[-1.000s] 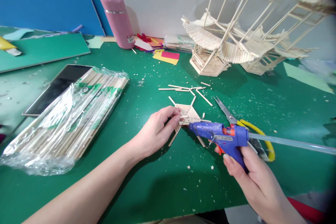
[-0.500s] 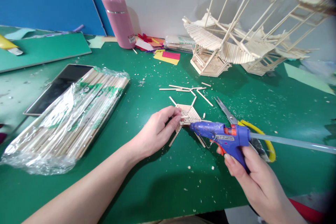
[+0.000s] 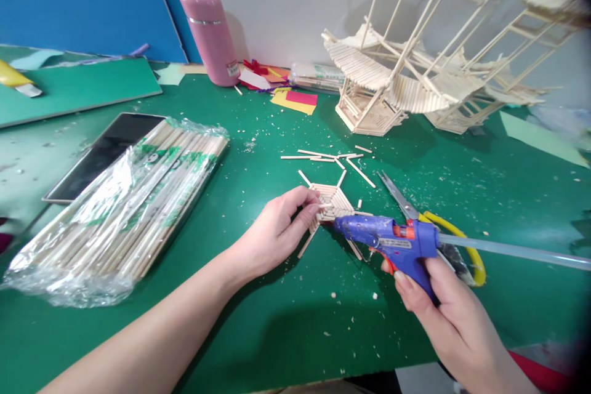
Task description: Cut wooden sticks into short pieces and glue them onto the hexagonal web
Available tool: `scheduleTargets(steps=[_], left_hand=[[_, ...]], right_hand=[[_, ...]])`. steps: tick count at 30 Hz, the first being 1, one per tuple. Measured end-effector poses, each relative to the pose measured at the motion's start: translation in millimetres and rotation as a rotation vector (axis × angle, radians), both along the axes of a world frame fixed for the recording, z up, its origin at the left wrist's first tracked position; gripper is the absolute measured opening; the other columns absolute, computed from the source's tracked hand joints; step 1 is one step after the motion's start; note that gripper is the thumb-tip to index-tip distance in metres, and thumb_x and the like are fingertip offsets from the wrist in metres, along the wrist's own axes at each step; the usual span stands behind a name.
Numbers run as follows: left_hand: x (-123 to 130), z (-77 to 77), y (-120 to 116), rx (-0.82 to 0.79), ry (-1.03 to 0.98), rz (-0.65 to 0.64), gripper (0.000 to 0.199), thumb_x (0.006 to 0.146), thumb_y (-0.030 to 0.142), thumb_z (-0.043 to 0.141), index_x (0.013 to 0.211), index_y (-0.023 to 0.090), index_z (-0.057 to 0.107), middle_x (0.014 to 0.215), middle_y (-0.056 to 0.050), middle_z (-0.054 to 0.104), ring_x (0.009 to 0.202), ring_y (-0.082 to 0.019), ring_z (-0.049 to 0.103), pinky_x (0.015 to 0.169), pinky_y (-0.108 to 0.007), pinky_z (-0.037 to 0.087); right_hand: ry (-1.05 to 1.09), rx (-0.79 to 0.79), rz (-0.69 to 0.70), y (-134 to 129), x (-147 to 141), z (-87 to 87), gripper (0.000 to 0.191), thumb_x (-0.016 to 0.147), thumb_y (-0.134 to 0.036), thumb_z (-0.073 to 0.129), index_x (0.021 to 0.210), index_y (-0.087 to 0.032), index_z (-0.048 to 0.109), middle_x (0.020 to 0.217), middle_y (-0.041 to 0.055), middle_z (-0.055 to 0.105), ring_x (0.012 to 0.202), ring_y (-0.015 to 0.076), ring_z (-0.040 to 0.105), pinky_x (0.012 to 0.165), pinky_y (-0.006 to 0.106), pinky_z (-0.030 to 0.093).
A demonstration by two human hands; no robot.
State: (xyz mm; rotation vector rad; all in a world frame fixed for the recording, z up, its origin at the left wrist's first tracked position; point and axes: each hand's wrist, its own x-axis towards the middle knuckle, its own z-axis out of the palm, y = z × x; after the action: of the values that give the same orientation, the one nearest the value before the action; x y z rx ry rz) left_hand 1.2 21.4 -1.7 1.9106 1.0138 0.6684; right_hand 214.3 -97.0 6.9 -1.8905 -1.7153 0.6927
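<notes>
A small six-sided frame of wooden sticks (image 3: 339,197), with stick ends jutting from its corners, lies on the green table. Over its left side, my left hand (image 3: 281,228) pinches a short wooden stick (image 3: 325,205) between thumb and fingertips. My right hand (image 3: 443,314) is wrapped round the handle of a blue hot glue gun (image 3: 392,234), fingers by its orange trigger. The gun's nozzle is at the frame's near edge; whether it touches cannot be told. A long clear glue stick (image 3: 512,249) sticks out of its back.
Scissors (image 3: 406,203) with yellow handles lie behind the gun. Loose cut sticks (image 3: 318,154) are beyond the frame. A bagged stick bundle (image 3: 133,197) overlaps a dark tablet-like slab (image 3: 106,148) on the left. A pink bottle (image 3: 210,37) and stick-built pavilion models (image 3: 373,74) stand behind.
Almost nothing differs. Both hands, the glue gun and the short stick hold nearly the same positions; the whole view has shifted very slightly.
</notes>
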Motion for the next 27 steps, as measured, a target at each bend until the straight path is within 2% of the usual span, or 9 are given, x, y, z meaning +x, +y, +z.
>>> scheduleTargets(steps=[4, 10, 16, 27], left_hand=[[-0.2, -0.1, 0.2, -0.005, -0.003, -0.004, 0.022, 0.090, 0.027, 0.033, 0.083, 0.016, 0.051, 0.095, -0.006, 0.061, 0.097, -0.018, 0.054, 0.082, -0.031, 0.044], [0.2, -0.8, 0.2, -0.002, -0.008, -0.005, 0.021, 0.090, 0.027, 0.034, 0.084, 0.016, 0.050, 0.099, -0.006, 0.060, 0.098, -0.018, 0.054, 0.083, -0.031, 0.044], [-0.3, -1.6, 0.4, 0.006, -0.003, 0.001, 0.021, 0.090, 0.027, 0.034, 0.084, 0.017, 0.051, 0.099, -0.006, 0.060, 0.097, -0.018, 0.054, 0.081, -0.031, 0.044], [0.0, -1.2, 0.7, 0.003, -0.008, -0.005, 0.020, 0.089, 0.026, 0.034, 0.084, 0.016, 0.051, 0.099, -0.006, 0.060, 0.097, -0.017, 0.054, 0.081, -0.031, 0.044]], right_hand=[[0.013, -0.001, 0.008, 0.5, -0.8, 0.8, 0.034, 0.085, -0.038, 0.042, 0.114, -0.021, 0.048, 0.064, 0.0005, 0.056, 0.055, 0.0145, 0.055, 0.047, 0.022, 0.046], [0.063, -0.017, 0.014, -0.4, -1.2, 0.2, 0.030, 0.086, -0.038, 0.042, 0.111, -0.023, 0.050, 0.080, 0.0034, 0.062, 0.062, 0.0140, 0.058, 0.052, 0.021, 0.049], [0.021, 0.011, 0.029, -0.1, 1.2, -0.1, 0.034, 0.086, -0.037, 0.042, 0.115, -0.022, 0.047, 0.065, 0.0015, 0.057, 0.054, 0.0143, 0.055, 0.045, 0.022, 0.047], [0.027, -0.030, 0.009, 1.0, 0.0, 0.8, 0.032, 0.086, -0.039, 0.040, 0.114, -0.023, 0.047, 0.072, 0.0027, 0.058, 0.058, 0.0142, 0.055, 0.049, 0.023, 0.047]])
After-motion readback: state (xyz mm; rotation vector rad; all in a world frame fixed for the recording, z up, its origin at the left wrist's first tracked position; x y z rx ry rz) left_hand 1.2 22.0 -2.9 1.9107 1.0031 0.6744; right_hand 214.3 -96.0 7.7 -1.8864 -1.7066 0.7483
